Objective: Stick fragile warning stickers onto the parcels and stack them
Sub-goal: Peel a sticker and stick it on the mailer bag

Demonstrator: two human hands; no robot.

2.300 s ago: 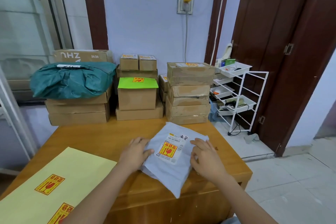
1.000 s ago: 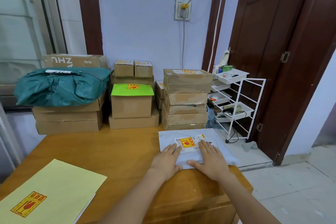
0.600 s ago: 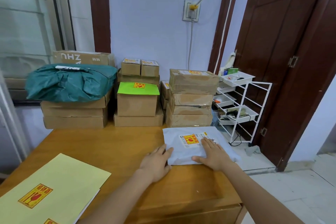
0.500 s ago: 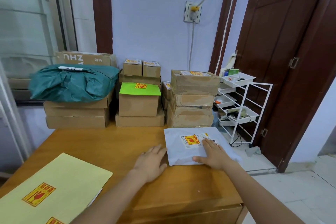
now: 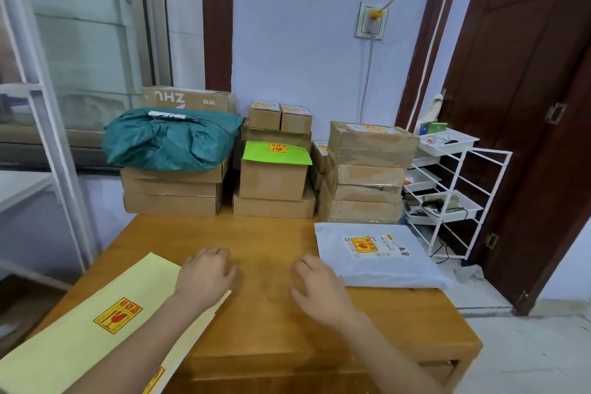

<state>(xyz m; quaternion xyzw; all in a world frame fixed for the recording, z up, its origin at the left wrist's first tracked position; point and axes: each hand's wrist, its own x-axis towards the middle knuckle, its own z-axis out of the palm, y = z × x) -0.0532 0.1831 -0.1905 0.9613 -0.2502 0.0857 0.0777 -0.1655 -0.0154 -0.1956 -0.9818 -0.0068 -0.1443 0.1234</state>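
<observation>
A grey-white mailer parcel point(image 5: 380, 256) lies flat at the table's right edge, with a yellow-and-red fragile sticker point(image 5: 363, 244) on its label. My right hand point(image 5: 319, 289) hovers just left of the parcel, palm down, fingers loosely bent, holding nothing. Over the bare wood near the middle is my left hand point(image 5: 206, 275), also empty with relaxed fingers. A pale yellow sticker sheet point(image 5: 80, 339) with a fragile sticker point(image 5: 117, 319) lies at the front left, partly under my left forearm.
Cardboard box stacks point(image 5: 364, 176) line the wall behind the wooden table point(image 5: 271, 233). A teal bag point(image 5: 169, 141) tops the left stack, and a green sheet point(image 5: 276, 153) with a sticker tops the middle box. A white wire rack point(image 5: 447, 189) stands right of the table.
The parcel went from the front middle of the table to its right side. Both hands then let go of it and drew back leftward and toward me.
</observation>
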